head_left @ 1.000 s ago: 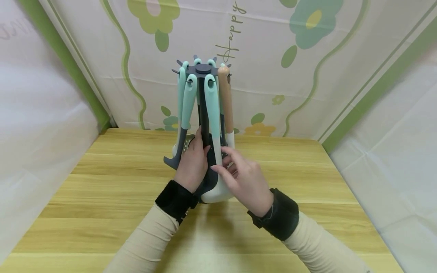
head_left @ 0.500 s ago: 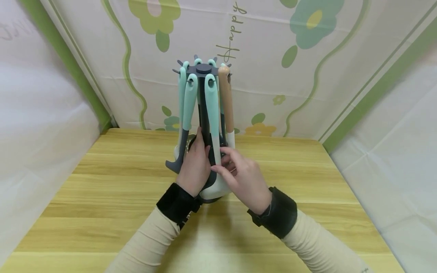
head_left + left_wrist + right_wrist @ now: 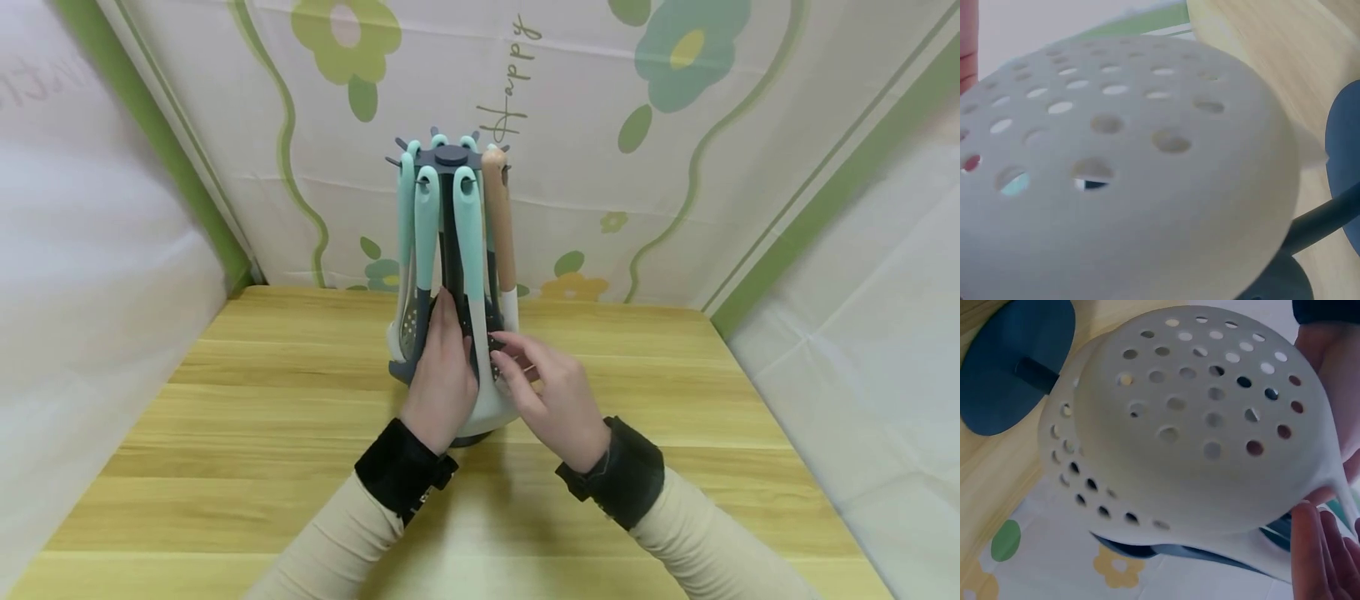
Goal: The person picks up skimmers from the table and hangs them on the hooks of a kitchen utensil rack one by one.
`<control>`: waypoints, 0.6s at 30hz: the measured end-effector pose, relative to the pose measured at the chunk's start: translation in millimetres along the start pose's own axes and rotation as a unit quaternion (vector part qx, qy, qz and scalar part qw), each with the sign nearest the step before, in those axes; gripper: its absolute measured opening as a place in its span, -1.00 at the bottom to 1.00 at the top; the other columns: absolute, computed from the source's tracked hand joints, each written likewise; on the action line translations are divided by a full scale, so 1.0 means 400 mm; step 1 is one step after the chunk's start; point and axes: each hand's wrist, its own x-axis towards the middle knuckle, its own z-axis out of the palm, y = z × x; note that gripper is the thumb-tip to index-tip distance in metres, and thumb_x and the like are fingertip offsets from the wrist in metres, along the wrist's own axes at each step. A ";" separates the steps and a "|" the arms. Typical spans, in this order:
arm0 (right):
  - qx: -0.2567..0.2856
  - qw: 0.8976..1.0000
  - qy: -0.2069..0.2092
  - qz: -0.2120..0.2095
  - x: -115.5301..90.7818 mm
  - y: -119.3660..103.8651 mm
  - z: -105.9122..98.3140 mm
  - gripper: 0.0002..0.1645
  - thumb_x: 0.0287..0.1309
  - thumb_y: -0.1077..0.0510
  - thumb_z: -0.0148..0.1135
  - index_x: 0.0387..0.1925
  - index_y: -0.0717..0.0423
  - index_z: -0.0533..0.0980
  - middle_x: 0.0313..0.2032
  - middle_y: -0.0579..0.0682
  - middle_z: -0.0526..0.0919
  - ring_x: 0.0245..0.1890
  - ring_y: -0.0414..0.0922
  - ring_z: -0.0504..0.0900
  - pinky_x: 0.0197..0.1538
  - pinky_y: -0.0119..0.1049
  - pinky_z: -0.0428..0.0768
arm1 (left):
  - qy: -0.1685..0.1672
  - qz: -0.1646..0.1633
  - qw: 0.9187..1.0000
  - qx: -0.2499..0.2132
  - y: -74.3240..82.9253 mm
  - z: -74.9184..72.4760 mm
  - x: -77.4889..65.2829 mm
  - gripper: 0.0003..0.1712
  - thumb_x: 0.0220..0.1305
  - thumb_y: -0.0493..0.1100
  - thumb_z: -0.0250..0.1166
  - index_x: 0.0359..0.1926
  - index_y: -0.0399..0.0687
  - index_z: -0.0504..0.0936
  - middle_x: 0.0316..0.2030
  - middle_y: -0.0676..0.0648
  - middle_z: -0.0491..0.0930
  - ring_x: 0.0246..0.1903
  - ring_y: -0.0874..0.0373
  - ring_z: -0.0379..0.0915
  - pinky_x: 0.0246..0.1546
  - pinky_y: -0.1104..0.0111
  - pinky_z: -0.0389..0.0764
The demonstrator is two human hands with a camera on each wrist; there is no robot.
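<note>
A dark utensil stand (image 3: 451, 156) stands upright, hung round with kitchen utensils, mostly teal-handled. My left hand (image 3: 441, 383) reaches in at the front, its fingers straight, between a dark utensil (image 3: 422, 317) and a white skimmer (image 3: 491, 410). At the skimmer's right side is my right hand (image 3: 555, 400), thumb and forefinger apart beside the stem; contact is unclear. A perforated white skimmer bowl (image 3: 1210, 481) fills much of the right wrist view, with a second perforated one behind it. Another view of a perforated bowl (image 3: 1210, 219) blocks most of the left wrist picture.
The stand's round dark base (image 3: 997, 394) rests on a wooden table (image 3: 262, 417). One utensil has a brown handle (image 3: 501, 233). Behind the table hangs a flowered white cloth (image 3: 570, 183), with pale cloth sides left and right.
The dark utensil at the left has swung rightward, towards the stand's front. My left hand has shifted slightly right with it. My right thumb has moved off the skimmer's stem to its right side.
</note>
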 end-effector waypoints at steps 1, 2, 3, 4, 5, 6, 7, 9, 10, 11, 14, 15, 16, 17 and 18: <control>-0.002 1.000 0.003 -0.007 0.000 0.005 -0.001 -0.73 0.20 0.40 0.27 -0.05 0.36 0.59 -0.34 0.12 0.72 -0.40 -0.11 0.69 -0.38 -0.38 0.69 | 0.000 0.003 1.000 0.008 0.000 -0.001 -0.002 -0.36 0.43 -0.46 0.00 0.43 -0.60 -0.01 0.41 -0.53 0.08 0.43 -0.27 0.12 0.25 0.07 0.47; -0.004 1.000 0.005 -0.014 0.000 0.010 -0.002 -0.74 0.19 0.40 0.28 -0.06 0.36 0.60 -0.33 0.13 0.72 -0.40 -0.11 0.69 -0.38 -0.39 0.69 | 0.000 0.006 1.000 0.015 0.002 -0.003 -0.004 -0.36 0.43 -0.46 0.01 0.42 -0.60 0.00 0.41 -0.53 0.09 0.43 -0.27 0.13 0.23 0.08 0.50; -0.007 1.000 0.007 -0.021 0.002 0.015 -0.004 -0.75 0.18 0.41 0.29 -0.08 0.36 0.60 -0.32 0.13 0.73 -0.40 -0.11 0.69 -0.37 -0.40 0.69 | 0.000 0.008 1.000 0.020 0.003 -0.005 -0.006 -0.37 0.42 -0.46 0.02 0.41 -0.61 0.02 0.40 -0.54 0.10 0.42 -0.28 0.14 0.20 0.09 0.52; -0.010 1.000 0.010 -0.027 0.003 0.019 -0.006 -0.76 0.17 0.41 0.29 -0.10 0.36 0.61 -0.33 0.12 0.73 -0.40 -0.12 0.68 -0.38 -0.42 0.67 | -0.004 0.010 1.000 0.024 0.005 -0.008 -0.008 -0.38 0.42 -0.47 0.02 0.41 -0.61 0.04 0.40 -0.54 0.11 0.42 -0.28 0.15 0.19 0.09 0.53; -0.014 0.999 0.012 -0.034 0.005 0.023 -0.009 -0.78 0.16 0.41 0.30 -0.12 0.35 0.62 -0.32 0.12 0.73 -0.40 -0.13 0.67 -0.37 -0.43 0.66 | -0.007 0.011 1.000 0.028 0.006 -0.012 -0.010 -0.38 0.42 -0.46 0.03 0.40 -0.61 0.06 0.39 -0.54 0.13 0.41 -0.28 0.17 0.16 0.10 0.55; -0.018 0.999 0.014 -0.040 0.007 0.027 -0.013 -0.80 0.15 0.41 0.30 -0.14 0.35 0.63 -0.33 0.12 0.73 -0.41 -0.14 0.67 -0.38 -0.44 0.65 | -0.011 0.010 0.999 0.029 0.008 -0.015 -0.011 -0.38 0.41 -0.47 0.03 0.40 -0.61 0.06 0.39 -0.54 0.14 0.40 -0.28 0.18 0.16 0.10 0.55; -0.022 0.999 0.016 -0.046 0.010 0.030 -0.017 -0.81 0.15 0.41 0.30 -0.17 0.35 0.64 -0.34 0.11 0.73 -0.42 -0.15 0.66 -0.38 -0.45 0.63 | -0.015 0.010 0.999 0.029 0.010 -0.020 -0.013 -0.38 0.41 -0.47 0.03 0.40 -0.60 0.07 0.38 -0.53 0.17 0.39 -0.27 0.22 0.14 0.11 0.57; -0.030 0.998 0.019 -0.058 0.015 0.035 -0.026 -0.84 0.14 0.42 0.31 -0.21 0.34 0.65 -0.37 0.10 0.73 -0.42 -0.16 0.64 -0.38 -0.45 0.60 | -0.022 0.010 0.999 0.029 0.012 -0.031 -0.017 -0.39 0.41 -0.46 0.05 0.39 -0.60 0.10 0.36 -0.51 0.23 0.35 -0.26 0.29 0.12 0.10 0.59; -0.035 0.997 0.021 -0.065 0.018 0.038 -0.031 -0.86 0.13 0.43 0.31 -0.23 0.34 0.65 -0.37 0.10 0.73 -0.42 -0.15 0.64 -0.37 -0.43 0.60 | -0.026 0.012 0.999 0.029 0.013 -0.038 -0.019 -0.40 0.41 -0.45 0.06 0.38 -0.59 0.13 0.34 -0.50 0.27 0.32 -0.25 0.33 0.12 0.10 0.59; -0.039 0.997 0.023 -0.070 0.021 0.041 -0.037 -0.86 0.12 0.42 0.32 -0.24 0.34 0.66 -0.37 0.11 0.73 -0.41 -0.14 0.65 -0.34 -0.40 0.62 | -0.027 0.017 0.999 0.031 0.013 -0.046 -0.021 -0.42 0.41 -0.44 0.08 0.37 -0.60 0.16 0.31 -0.49 0.33 0.29 -0.24 0.38 0.10 0.10 0.60; -0.058 0.994 0.034 -0.089 0.025 0.052 -0.056 -0.85 0.08 0.44 0.33 -0.25 0.34 0.66 -0.36 0.13 0.74 -0.36 -0.07 0.69 -0.25 -0.27 0.68 | -0.021 0.037 0.999 0.034 0.007 -0.074 -0.032 -0.49 0.40 -0.38 0.15 0.29 -0.57 0.33 0.18 -0.43 0.51 0.14 -0.20 0.54 0.03 0.11 0.65; -0.066 0.993 0.037 -0.092 0.025 0.056 -0.063 -0.84 0.08 0.44 0.33 -0.24 0.34 0.66 -0.35 0.14 0.75 -0.33 -0.04 0.70 -0.21 -0.23 0.69 | -0.015 0.049 0.998 0.035 0.002 -0.085 -0.037 -0.53 0.39 -0.36 0.18 0.24 -0.55 0.40 0.11 -0.40 0.57 0.08 -0.18 0.60 -0.01 0.12 0.67; -0.074 0.992 0.042 -0.095 0.024 0.063 -0.071 -0.83 0.07 0.45 0.34 -0.24 0.35 0.66 -0.33 0.15 0.75 -0.31 -0.01 0.71 -0.18 -0.18 0.69 | -0.008 0.062 0.997 0.034 -0.002 -0.097 -0.041 -0.57 0.38 -0.36 0.21 0.20 -0.53 0.46 0.04 -0.38 0.62 0.02 -0.15 0.64 -0.05 0.14 0.69; -0.082 0.991 0.044 -0.095 0.022 0.069 -0.080 -0.81 0.07 0.44 0.34 -0.22 0.35 0.66 -0.31 0.16 0.75 -0.28 0.01 0.72 -0.15 -0.16 0.69 | 0.001 0.074 0.997 0.031 -0.007 -0.109 -0.046 -0.62 0.36 -0.35 0.23 0.14 -0.49 0.53 -0.03 -0.35 0.67 -0.05 -0.13 0.67 -0.09 0.16 0.70; -0.093 0.990 0.046 -0.096 0.018 0.077 -0.089 -0.80 0.07 0.44 0.34 -0.21 0.35 0.66 -0.29 0.17 0.76 -0.26 0.03 0.72 -0.13 -0.14 0.68 | 0.009 0.086 0.996 0.029 -0.013 -0.122 -0.051 -0.66 0.35 -0.34 0.26 0.09 -0.46 0.58 -0.08 -0.31 0.70 -0.10 -0.10 0.69 -0.13 0.18 0.72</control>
